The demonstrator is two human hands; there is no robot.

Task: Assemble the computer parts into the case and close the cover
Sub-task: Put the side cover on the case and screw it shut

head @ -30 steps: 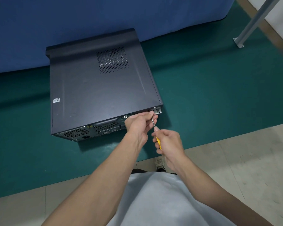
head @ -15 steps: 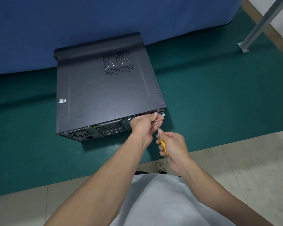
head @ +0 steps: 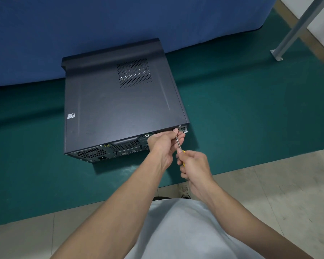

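Your left hand (head: 162, 146) covers the tip of the screwdriver (head: 178, 143), so I cannot tell whether it sits in a screw. Its yellow handle is almost buried in your right hand (head: 194, 166) — only 2 slivers show.

Your left fingertips are curled, pinching the bare metal shaft at the upper right corner of the rear panel (head: 105, 151). Your right hand is fisted round the handle just below.

Both forearms reach forward from the bottom edge and meet at that corner. The computer case (head: 120, 109) lies flat on the green mat (head: 251, 118) — cover on, rear panel facing you, front end toward the mat's far edge.
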